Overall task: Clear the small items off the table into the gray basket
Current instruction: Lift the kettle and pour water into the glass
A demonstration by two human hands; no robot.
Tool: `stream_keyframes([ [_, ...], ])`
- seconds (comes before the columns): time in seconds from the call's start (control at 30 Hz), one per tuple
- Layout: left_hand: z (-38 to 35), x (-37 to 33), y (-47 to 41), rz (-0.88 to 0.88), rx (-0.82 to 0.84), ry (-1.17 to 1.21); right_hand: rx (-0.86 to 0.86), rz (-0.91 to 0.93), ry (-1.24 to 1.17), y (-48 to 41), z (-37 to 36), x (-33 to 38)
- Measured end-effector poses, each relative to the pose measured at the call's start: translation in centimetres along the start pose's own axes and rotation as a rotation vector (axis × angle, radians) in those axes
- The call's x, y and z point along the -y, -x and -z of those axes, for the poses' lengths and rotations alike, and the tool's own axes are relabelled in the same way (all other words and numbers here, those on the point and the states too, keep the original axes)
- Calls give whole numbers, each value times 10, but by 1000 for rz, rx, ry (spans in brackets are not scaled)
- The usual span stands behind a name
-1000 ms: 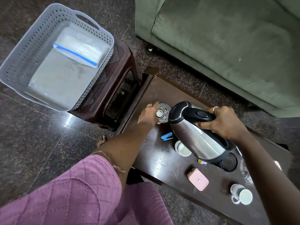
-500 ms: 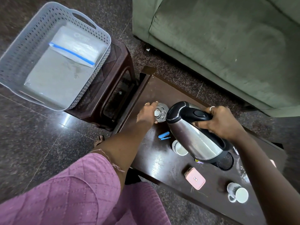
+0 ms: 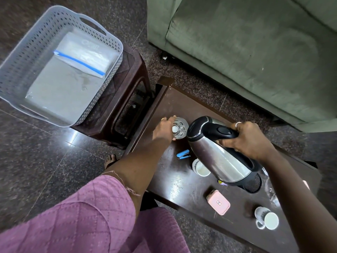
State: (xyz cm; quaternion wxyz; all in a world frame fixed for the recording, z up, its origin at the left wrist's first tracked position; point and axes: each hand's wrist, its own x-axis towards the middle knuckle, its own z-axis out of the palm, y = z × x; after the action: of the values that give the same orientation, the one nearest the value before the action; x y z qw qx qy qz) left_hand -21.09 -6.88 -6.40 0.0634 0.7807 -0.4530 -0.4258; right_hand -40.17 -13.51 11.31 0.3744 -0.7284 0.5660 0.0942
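Steel kettle [image 3: 217, 157] hangs tilted in the right hand [image 3: 249, 141], fingers closed on its black handle, while the left hand [image 3: 164, 130] wraps a clear glass [image 3: 179, 127] on the desk [image 3: 169, 105] — steadying it, I judge. Gray basket [image 3: 21, 57] sits on the stool [image 3: 125, 92] just beside the desk's end — an easy reach; stapler [image 3: 183, 154], cups and pink case [image 3: 218, 202] lie uncleared.

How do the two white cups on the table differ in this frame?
The cup by the kettle is partly hidden under the tilted kettle; the cup at the table's near right end is fully in view. The far-right cup shows a handle and a dark pattern on its side; no handle shows on the other. Both are white, rest on the dark table, and neither hand touches them.
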Motion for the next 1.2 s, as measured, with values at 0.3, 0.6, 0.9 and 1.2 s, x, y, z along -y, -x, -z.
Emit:
stream_keyframes([
  [0.3,0,0,1,4,-12,4,16,15,40,3,0,6],
  [0.6,-2,1,0,-1,-26,-31,27,-5,37,4,1,11],
  [0.9,-2,1,-1,-10,-22,-39,37,-21,28,2,2,12],
  [1.2,-3,0,1,-37,-40,-57,39,-21,58,0,0,12],
])
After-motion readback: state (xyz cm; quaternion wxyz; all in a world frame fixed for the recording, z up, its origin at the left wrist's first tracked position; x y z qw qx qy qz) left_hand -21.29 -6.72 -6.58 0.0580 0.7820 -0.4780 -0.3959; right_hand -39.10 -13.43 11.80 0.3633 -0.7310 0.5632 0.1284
